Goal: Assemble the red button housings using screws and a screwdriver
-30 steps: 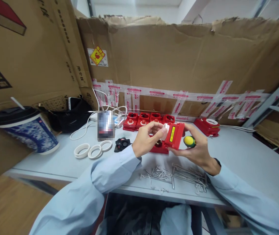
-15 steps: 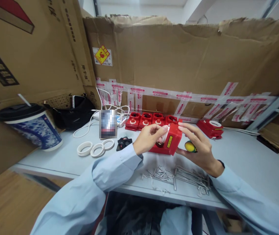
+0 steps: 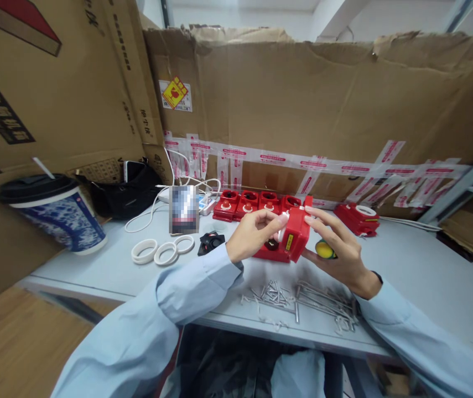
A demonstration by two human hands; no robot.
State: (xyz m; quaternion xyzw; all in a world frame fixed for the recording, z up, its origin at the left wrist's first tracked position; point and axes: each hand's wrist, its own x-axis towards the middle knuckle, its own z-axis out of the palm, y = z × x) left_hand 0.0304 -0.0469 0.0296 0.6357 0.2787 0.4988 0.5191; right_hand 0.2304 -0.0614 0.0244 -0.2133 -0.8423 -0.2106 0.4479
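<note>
Both my hands hold a red plastic box (image 3: 294,237) with a yellow label just above the grey table (image 3: 419,271). My left hand (image 3: 250,235) pinches its white part on the left side, fingers closed. My right hand (image 3: 338,254) grips the box's right side with fingers on its top edge. A green and yellow tool handle (image 3: 324,249) is tucked in the right palm. Another red part (image 3: 270,253) lies on the table under the box.
Several loose screws (image 3: 302,298) lie near the front edge. A row of red housings (image 3: 256,202) and one more (image 3: 357,216) stand at the back by the cardboard wall. White rings (image 3: 161,251), a black fan (image 3: 210,242), a cup (image 3: 53,213) and a black bag (image 3: 124,193) are at the left.
The red box has been lowered and turned so that its labelled face tilts down toward the red part on the table. My right fingers have shifted onto its top edge.
</note>
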